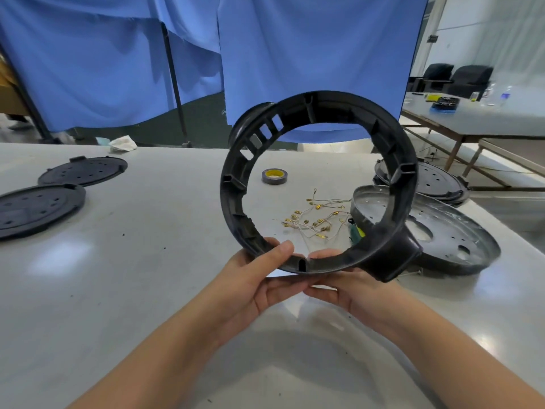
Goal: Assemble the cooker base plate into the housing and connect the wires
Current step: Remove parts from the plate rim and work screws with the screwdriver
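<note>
I hold a black ring-shaped cooker housing upright above the table, its open centre facing me. My left hand grips its lower rim from below, thumb inside the ring. My right hand supports the rim beside it, fingertips showing inside. Through the ring I see a loose pile of thin wires with brass terminals on the table. A silver metal base plate lies flat at the right, partly hidden by the housing. A smaller silver dish rests tilted against it.
Two black perforated plates lie at the left. A roll of tape sits mid-table. More black plates are stacked at the far right. A crumpled cloth lies at the table's back edge; blue curtains hang behind.
</note>
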Demonstrator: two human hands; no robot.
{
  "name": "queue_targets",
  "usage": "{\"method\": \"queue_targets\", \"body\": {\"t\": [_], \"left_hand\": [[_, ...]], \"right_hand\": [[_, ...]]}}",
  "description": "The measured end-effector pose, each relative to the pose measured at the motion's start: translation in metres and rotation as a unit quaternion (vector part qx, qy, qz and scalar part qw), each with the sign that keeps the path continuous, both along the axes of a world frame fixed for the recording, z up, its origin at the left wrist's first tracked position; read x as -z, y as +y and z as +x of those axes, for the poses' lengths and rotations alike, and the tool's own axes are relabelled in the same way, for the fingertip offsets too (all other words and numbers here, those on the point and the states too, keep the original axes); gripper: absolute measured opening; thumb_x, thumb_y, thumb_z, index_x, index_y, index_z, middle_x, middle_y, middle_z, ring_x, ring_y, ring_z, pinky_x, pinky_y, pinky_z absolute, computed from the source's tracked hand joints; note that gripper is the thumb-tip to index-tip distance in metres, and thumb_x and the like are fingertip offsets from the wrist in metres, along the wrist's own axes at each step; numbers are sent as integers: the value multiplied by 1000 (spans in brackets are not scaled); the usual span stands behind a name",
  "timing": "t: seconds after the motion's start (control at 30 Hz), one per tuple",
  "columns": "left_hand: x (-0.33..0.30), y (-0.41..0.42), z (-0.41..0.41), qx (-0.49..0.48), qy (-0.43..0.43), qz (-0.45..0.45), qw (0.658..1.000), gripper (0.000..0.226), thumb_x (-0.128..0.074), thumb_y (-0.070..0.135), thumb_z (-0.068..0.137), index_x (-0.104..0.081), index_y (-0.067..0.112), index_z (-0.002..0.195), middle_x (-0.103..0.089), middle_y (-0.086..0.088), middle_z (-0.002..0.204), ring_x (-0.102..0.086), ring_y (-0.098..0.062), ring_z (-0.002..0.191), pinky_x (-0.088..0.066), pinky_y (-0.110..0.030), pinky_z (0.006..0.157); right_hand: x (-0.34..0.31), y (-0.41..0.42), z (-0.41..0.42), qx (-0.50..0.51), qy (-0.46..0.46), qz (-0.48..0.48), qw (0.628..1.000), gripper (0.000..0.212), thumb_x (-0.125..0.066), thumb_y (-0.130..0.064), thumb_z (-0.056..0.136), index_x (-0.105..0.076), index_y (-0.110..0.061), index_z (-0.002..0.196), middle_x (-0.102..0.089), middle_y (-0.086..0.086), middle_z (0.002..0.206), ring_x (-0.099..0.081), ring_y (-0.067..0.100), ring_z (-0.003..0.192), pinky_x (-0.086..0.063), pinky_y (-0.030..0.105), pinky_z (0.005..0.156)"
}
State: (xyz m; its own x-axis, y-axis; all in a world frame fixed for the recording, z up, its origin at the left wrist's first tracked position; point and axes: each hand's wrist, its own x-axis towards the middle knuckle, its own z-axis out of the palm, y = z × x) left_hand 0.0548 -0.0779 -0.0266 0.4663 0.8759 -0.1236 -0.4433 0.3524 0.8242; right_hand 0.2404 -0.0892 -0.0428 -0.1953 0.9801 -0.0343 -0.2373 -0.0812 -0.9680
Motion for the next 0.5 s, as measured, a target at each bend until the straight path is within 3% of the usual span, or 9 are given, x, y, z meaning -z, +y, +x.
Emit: {"method": "queue_targets", "body": {"t": [0.17, 0.27, 0.4, 0.5], "left_hand": [[0, 0, 3, 23, -13, 11, 1000, 52, -71, 28, 77, -56, -2, 116, -70, -19, 115, -69, -36, 102, -58, -26, 75], [1, 0, 3, -12, -8, 13, 1000, 50, -75, 27, 73, -56, -2, 109, -72, -18, 110, -70, -35, 99, -58, -26, 73], [4, 2, 4, -58, 3, 9, 998, 45, -77, 25, 66, -51, 6, 97, -74, -19, 99, -72, -34, 93, -59, -26, 71], [3, 3, 4, -65, 7, 6, 998, 52, -77, 25, 68, -52, 2, 107, -72, -21, 104, -72, -33, 95, -58, -26, 72]], "right_hand": [[4, 4, -1, -20, 70, -84, 994, 29, -71, -3, 67, -76, -7, 96, -72, 13, 103, -71, 21, 84, -57, 29, 69], [5, 5, 0, -21, 95, -118, 988, 27, -61, 7, 75, -77, -8, 92, -72, 13, 101, -72, 24, 86, -58, 31, 66], [-1, 3, 2, -74, 86, -128, 985, 47, -40, 21, 85, -61, -1, 121, -65, 16, 123, -63, 31, 113, -58, 39, 83], [-5, 0, 2, -98, 80, -117, 985, 53, -60, 13, 76, -57, -2, 126, -61, 16, 129, -59, 31, 119, -52, 43, 94]]}}
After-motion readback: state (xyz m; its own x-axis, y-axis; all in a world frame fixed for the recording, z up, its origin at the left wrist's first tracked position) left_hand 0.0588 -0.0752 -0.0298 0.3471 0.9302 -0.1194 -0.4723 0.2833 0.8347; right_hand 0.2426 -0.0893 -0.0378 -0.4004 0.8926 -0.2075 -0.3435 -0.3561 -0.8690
